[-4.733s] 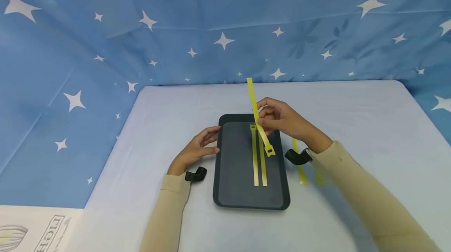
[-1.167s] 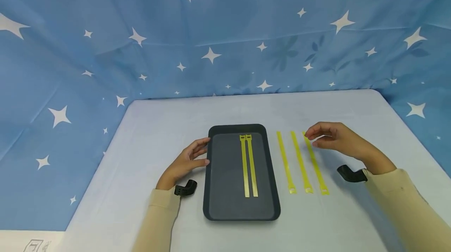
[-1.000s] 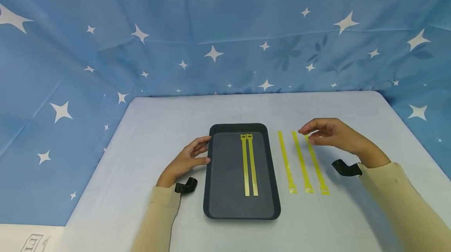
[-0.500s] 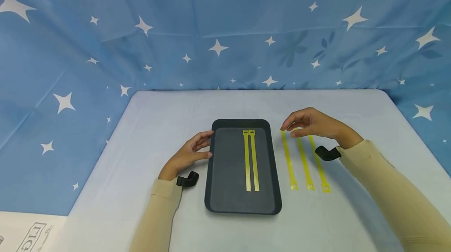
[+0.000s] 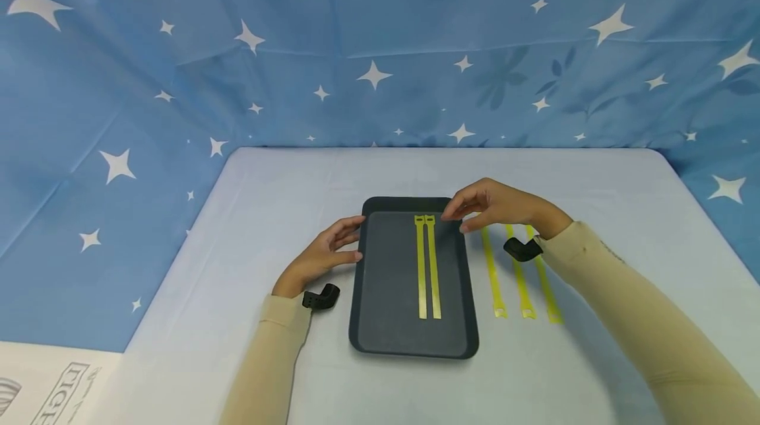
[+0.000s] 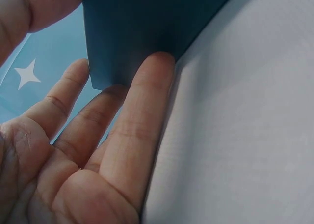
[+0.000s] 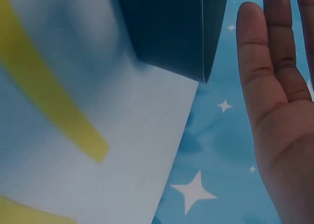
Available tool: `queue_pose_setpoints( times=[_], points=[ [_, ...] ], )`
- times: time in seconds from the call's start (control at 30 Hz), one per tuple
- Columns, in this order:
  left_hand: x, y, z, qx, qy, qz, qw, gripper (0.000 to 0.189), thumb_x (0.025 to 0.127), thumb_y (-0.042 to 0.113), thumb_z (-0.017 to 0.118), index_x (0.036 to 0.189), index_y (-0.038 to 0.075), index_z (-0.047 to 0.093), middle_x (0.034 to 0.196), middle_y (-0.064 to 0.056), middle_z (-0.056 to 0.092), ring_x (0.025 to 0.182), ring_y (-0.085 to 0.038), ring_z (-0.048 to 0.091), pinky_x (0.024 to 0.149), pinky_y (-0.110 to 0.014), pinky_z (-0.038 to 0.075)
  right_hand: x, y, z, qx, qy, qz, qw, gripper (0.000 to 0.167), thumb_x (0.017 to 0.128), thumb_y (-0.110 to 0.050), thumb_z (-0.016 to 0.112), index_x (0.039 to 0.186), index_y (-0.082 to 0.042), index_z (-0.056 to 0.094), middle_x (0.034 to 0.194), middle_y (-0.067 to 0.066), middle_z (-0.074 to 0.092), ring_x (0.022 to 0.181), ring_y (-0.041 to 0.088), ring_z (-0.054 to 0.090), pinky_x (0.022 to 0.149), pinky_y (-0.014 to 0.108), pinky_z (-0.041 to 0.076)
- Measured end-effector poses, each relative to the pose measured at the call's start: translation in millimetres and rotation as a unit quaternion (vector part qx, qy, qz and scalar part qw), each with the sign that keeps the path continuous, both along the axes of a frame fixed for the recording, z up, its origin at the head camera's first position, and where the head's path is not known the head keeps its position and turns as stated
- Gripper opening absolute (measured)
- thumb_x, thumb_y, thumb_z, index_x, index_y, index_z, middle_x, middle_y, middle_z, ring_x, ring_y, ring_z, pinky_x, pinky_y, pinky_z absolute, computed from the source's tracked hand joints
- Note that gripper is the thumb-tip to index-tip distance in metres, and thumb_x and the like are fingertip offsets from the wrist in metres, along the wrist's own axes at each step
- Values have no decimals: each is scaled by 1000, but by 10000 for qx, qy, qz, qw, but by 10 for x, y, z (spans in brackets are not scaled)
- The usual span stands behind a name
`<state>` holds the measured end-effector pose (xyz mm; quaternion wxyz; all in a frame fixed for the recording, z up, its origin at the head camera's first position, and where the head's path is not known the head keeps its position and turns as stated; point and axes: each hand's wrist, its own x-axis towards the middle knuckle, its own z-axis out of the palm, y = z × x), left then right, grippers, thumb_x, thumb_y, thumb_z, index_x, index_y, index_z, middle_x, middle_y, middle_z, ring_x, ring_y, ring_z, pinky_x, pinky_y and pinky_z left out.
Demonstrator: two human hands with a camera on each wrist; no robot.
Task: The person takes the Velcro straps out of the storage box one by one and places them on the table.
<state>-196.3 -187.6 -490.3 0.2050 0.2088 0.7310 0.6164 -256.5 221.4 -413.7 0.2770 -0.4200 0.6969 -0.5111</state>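
A dark grey tray (image 5: 386,286) lies on the white-covered table. Inside it, right of centre, two yellow cable straps (image 5: 422,273) lie side by side, slotted heads toward the far end. My left hand (image 5: 323,253) rests its fingertips against the tray's left wall; in the left wrist view, the fingers (image 6: 140,101) are extended along the tray's side (image 6: 117,32). My right hand (image 5: 499,204) hovers over the far right corner of the tray, fingers relaxed and holding nothing. Beside the tray on the right lie three more yellow straps (image 5: 494,280), their far ends partly covered by the right hand and wrist.
A blue curtain with white stars (image 5: 374,75) hangs behind the table and along its left. Black wrist bands (image 5: 321,297) sit on both arms. A printed sheet with drawings and lettering (image 5: 59,385) shows at the lower left corner.
Earlier, the right hand held a yellow strap above the tray; that hand is now without one, and three straps lie on the right. It has since moved left from those straps to the tray's corner.
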Motion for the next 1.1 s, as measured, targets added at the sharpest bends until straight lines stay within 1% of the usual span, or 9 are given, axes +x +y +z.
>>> queue_pose_setpoints(
  times=[0.03,0.13,0.3,0.37,0.43,0.53,0.6,0.83,1.1],
  points=[
    [1,-4,1,-5,2,4,10000,79,101,10,76,168,5,35,173,-20,35,157,-42,37,124,-60,36,-13,-26,0,66,-28,-10,10000,30,100,8,71,127,-4,77,131,4,74,124,15,69,102,35,59],
    [-5,-11,2,-1,0,-1,10000,79,101,11,77,168,4,35,173,-20,35,157,-42,37,125,-61,34,-39,-97,0,256,-72,-92,9996,28,99,7,73,127,8,73,133,14,73,125,20,70,100,33,59],
    [-32,-8,-1,19,-8,-24,10000,79,101,9,77,168,3,35,173,-20,35,157,-43,37,126,-63,30,-57,-190,-10,536,-17,-165,9984,36,98,5,75,128,21,64,133,14,73,125,29,70,99,33,59],
    [-37,-9,-1,7,-18,-21,10000,79,101,8,77,168,3,35,173,-20,35,157,-43,36,126,-63,29,-66,-222,-15,587,66,-101,9982,35,98,5,75,127,21,64,133,18,72,125,33,69,100,34,59],
    [-39,-11,-1,-3,-35,-10,10000,79,101,8,77,168,3,35,173,-20,35,157,-43,36,126,-63,29,-78,-254,-21,623,125,-36,9980,34,98,5,75,127,21,65,134,25,71,124,34,69,101,35,59],
    [-39,-15,-6,-12,-63,14,10000,80,100,9,78,168,3,35,173,-20,35,157,-43,36,126,-63,29,-96,-309,-37,666,112,59,9977,33,99,5,74,126,20,66,134,35,66,124,38,69,101,36,59],
    [-41,-18,-11,3,-50,18,10000,80,100,9,78,168,3,36,172,-20,35,157,-43,36,126,-63,29,-106,-348,-51,707,63,92,9974,32,99,6,74,126,20,66,134,36,65,124,40,68,101,36,58],
    [-44,-19,-2,42,-6,-19,10000,80,100,9,78,167,3,36,172,-21,36,157,-43,37,126,-62,29,-127,-456,-92,802,8,260,9964,30,99,6,74,126,17,68,134,34,67,123,45,67,102,37,58],
    [-48,-29,-7,-31,-44,37,10000,79,100,6,77,168,4,36,172,-19,36,156,-42,37,126,-62,29,-97,-594,-110,1023,175,347,9940,29,97,11,73,125,15,71,129,31,70,117,46,68,98,38,60]
  ],
)
